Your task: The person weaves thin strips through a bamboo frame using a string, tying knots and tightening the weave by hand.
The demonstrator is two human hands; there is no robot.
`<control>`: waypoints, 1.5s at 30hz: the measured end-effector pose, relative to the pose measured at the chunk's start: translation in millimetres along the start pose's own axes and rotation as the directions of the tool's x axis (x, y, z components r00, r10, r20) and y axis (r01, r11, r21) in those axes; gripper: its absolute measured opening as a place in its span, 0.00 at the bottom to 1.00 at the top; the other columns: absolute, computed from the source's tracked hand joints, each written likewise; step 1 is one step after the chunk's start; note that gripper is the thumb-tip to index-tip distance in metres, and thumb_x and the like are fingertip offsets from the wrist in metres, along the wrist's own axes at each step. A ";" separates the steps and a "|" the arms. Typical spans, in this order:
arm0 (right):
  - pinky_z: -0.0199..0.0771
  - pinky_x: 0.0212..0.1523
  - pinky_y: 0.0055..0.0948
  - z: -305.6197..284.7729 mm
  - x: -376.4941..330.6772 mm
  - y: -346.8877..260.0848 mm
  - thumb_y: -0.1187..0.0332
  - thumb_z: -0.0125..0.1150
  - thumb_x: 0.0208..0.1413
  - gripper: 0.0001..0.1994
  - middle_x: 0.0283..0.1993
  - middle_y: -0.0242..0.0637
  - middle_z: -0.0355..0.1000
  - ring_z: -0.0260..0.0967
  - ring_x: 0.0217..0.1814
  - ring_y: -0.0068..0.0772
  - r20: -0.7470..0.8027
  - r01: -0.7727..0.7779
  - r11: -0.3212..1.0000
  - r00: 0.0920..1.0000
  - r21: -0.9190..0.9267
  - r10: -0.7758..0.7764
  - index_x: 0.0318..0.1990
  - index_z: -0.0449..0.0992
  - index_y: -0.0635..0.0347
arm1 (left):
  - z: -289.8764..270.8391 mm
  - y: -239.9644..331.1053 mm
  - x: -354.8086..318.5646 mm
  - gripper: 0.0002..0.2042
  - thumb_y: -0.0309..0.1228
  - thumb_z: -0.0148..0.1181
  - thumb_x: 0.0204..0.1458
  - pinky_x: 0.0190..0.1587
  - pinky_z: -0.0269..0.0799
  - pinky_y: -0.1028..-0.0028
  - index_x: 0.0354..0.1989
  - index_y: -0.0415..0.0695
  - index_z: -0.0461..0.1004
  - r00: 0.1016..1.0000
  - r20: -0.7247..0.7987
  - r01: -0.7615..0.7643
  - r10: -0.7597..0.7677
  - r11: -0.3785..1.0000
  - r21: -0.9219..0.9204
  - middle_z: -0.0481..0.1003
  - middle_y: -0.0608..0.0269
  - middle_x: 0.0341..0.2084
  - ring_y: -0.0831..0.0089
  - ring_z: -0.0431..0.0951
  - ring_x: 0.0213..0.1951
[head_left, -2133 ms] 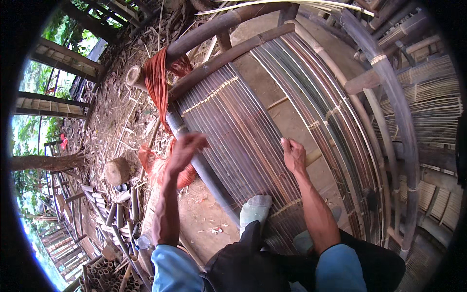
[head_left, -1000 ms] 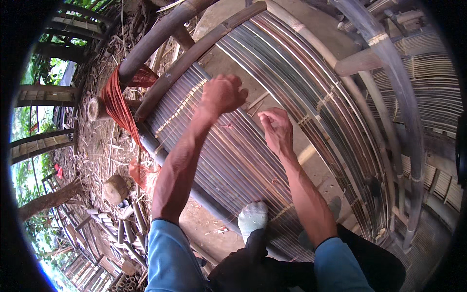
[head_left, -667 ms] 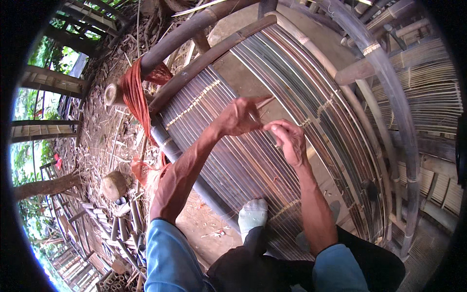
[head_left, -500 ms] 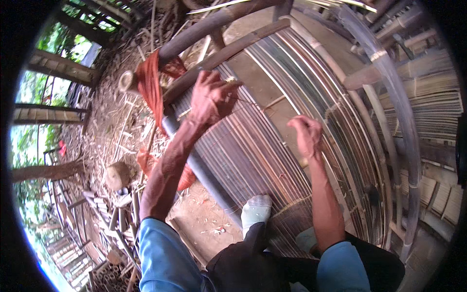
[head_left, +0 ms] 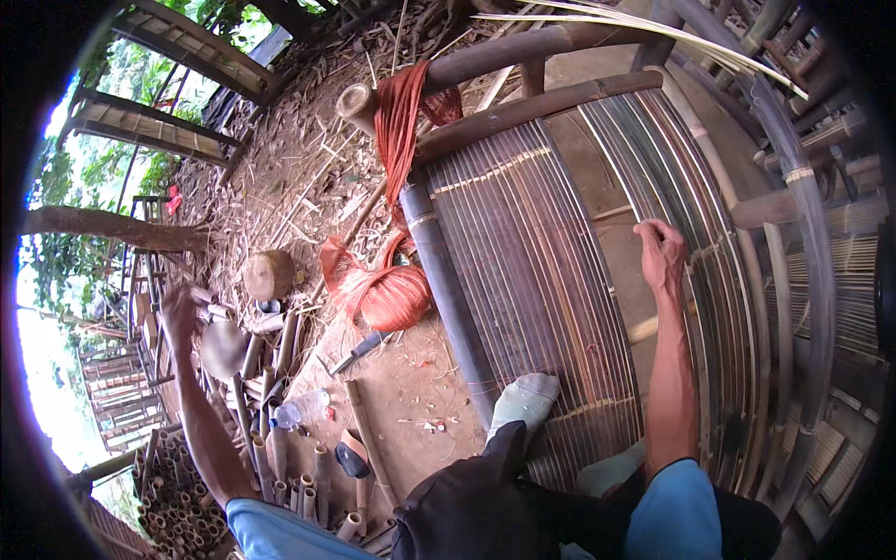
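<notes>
Head view: right hand (head_left: 661,252) at 2 o'clock, fingers curled, pinching thin strip on bamboo slat mat (head_left: 532,280). Left hand (head_left: 177,313) at 9 o'clock, blurred over cut bamboo tubes (head_left: 280,448); finger state cannot tell. Risk: pinched strip slips free, one-handed grip.

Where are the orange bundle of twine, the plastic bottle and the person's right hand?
orange twine bundle (head_left: 387,294), head view, its rounded middle
plastic bottle (head_left: 301,409), head view, its clear body
right hand (head_left: 661,254), head view, back of hand
</notes>
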State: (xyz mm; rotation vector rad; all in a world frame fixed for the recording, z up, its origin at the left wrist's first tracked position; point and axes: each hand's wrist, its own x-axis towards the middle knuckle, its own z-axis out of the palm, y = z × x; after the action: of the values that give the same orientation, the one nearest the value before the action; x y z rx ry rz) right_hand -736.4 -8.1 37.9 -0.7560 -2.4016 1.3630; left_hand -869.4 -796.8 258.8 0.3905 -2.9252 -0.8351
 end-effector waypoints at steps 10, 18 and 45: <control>0.75 0.37 0.31 30.1 -11.1 11.5 0.59 0.63 0.59 0.19 0.45 0.38 0.77 0.75 0.37 0.30 0.091 -0.146 0.988 0.986 0.050 0.141 0.55 0.76 0.54 | -47.9 -170.0 -82.7 0.16 0.37 0.62 0.54 0.37 0.72 0.66 0.48 0.42 0.76 0.907 -0.114 0.363 -0.406 0.613 0.702 0.77 0.54 0.39 0.63 0.76 0.37; 0.76 0.50 0.34 32.0 -55.2 58.5 0.57 0.60 0.61 0.23 0.49 0.43 0.77 0.78 0.47 0.37 0.111 -0.338 0.935 0.939 0.106 0.327 0.60 0.71 0.59 | 330.3 176.4 -95.4 0.16 0.33 0.74 0.41 0.42 0.73 0.66 0.38 0.42 0.77 0.751 0.099 -0.646 0.653 0.758 -0.096 0.79 0.56 0.34 0.60 0.78 0.38; 0.75 0.41 0.27 57.3 -9.7 43.6 0.65 0.53 0.63 0.21 0.53 0.38 0.76 0.75 0.49 0.29 0.454 -0.651 0.568 0.759 0.504 0.467 0.63 0.69 0.60 | 378.6 262.8 -122.7 0.20 0.43 0.46 0.67 0.56 0.69 0.66 0.39 0.38 0.78 0.745 0.553 0.306 0.373 0.545 -0.781 0.78 0.54 0.42 0.67 0.77 0.45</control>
State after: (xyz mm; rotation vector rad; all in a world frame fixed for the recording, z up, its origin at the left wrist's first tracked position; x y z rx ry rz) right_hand -742.5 -36.1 -28.8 -1.2463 -1.6373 2.5155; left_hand -862.5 -356.3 75.8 -0.1214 -2.4423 -2.6871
